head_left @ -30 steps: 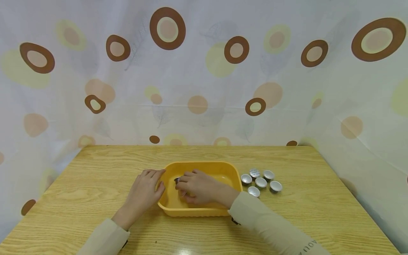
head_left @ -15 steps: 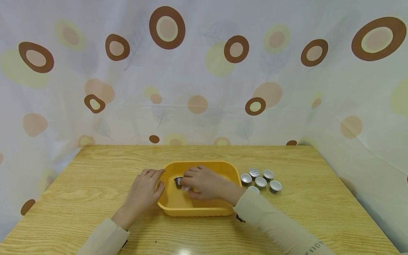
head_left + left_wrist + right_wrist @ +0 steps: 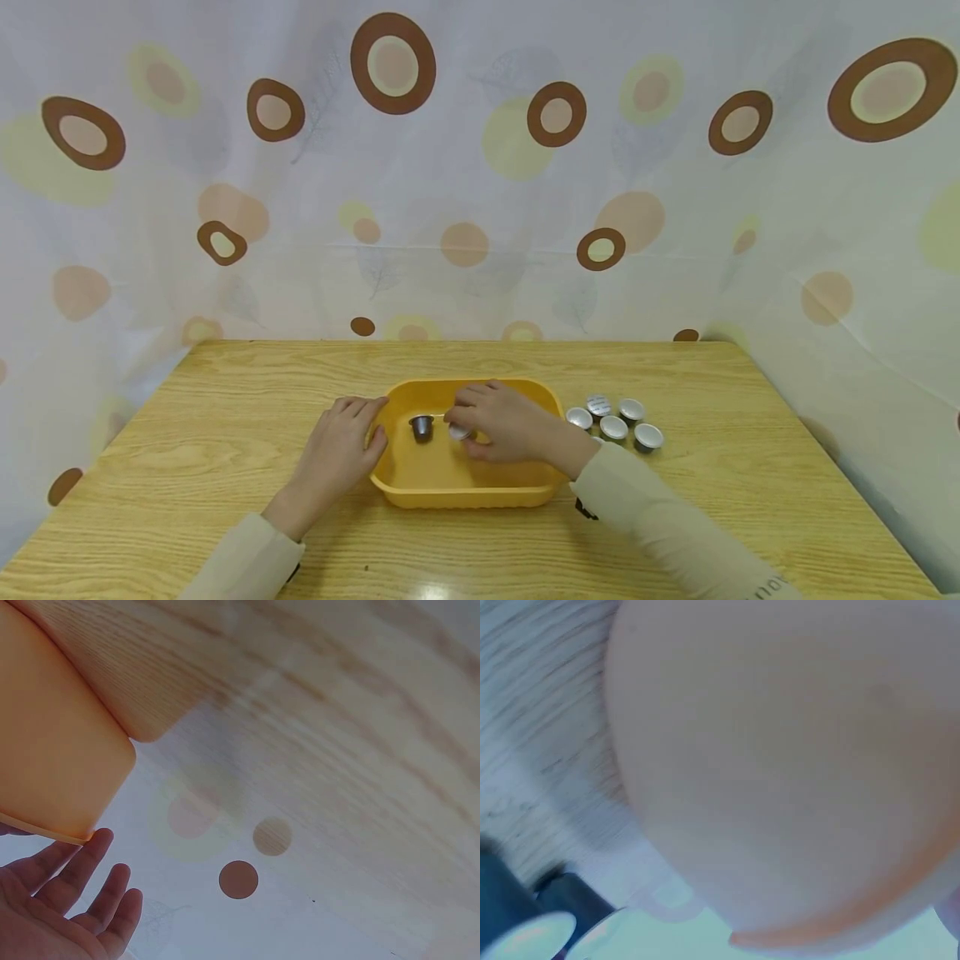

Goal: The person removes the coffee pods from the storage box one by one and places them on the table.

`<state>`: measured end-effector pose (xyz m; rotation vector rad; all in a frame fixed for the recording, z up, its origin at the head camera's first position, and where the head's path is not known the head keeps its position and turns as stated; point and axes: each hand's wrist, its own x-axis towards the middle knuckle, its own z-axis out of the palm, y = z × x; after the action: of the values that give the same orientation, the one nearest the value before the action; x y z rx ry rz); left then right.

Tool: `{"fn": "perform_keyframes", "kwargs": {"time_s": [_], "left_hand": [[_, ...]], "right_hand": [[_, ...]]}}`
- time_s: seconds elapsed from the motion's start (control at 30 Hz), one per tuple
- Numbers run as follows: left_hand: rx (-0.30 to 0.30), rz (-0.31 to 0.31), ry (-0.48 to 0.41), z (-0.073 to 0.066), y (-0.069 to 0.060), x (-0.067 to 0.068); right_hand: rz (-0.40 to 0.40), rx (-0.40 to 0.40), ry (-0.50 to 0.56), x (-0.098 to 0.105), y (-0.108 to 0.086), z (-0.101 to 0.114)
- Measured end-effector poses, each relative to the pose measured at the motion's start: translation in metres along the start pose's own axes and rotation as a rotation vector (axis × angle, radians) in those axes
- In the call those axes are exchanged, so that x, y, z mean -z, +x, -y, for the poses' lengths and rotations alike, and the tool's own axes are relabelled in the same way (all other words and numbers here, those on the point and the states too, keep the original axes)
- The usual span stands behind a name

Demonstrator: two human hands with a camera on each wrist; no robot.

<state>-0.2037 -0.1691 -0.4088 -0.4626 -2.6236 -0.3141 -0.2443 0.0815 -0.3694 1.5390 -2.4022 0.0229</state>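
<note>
A yellow tray stands on the table in the head view. My right hand is inside it, pinching a coffee capsule with a pale lid; the fingers partly cover it. To its left, a dark coffee capsule sits on the tray floor, side toward me, lid out of sight. My left hand touches the tray's left rim with its fingertips. In the left wrist view that hand has extended fingers against the rim of the tray. The right wrist view hides the right hand's fingers behind the tray wall.
Right of the tray, several coffee capsules stand lid up on the wooden table, one partly behind the right sleeve. A patterned curtain closes off the back and sides.
My right hand has moved right and slightly away inside the tray, carrying the pinched capsule from beside the dark one, which is now uncovered. The left hand has stayed at the rim.
</note>
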Motion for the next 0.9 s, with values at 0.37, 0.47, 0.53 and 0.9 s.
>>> {"fn": "perform_keyframes", "kwargs": {"time_s": [0.37, 0.47, 0.53, 0.9], "left_hand": [[-0.002, -0.001, 0.006, 0.0, 0.0, 0.0], [-0.007, -0.006, 0.004, 0.0, 0.0, 0.001], [-0.007, -0.006, 0.002, 0.0, 0.0, 0.001], [-0.005, -0.001, -0.006, 0.0, 0.0, 0.001]], "right_hand": [[-0.067, 0.006, -0.008, 0.004, -0.013, -0.012], [-0.076, -0.001, -0.011, 0.007, -0.016, -0.015], [-0.075, -0.011, -0.006, 0.009, -0.018, -0.017], [-0.078, -0.078, 0.019, 0.02, -0.035, -0.03]]}}
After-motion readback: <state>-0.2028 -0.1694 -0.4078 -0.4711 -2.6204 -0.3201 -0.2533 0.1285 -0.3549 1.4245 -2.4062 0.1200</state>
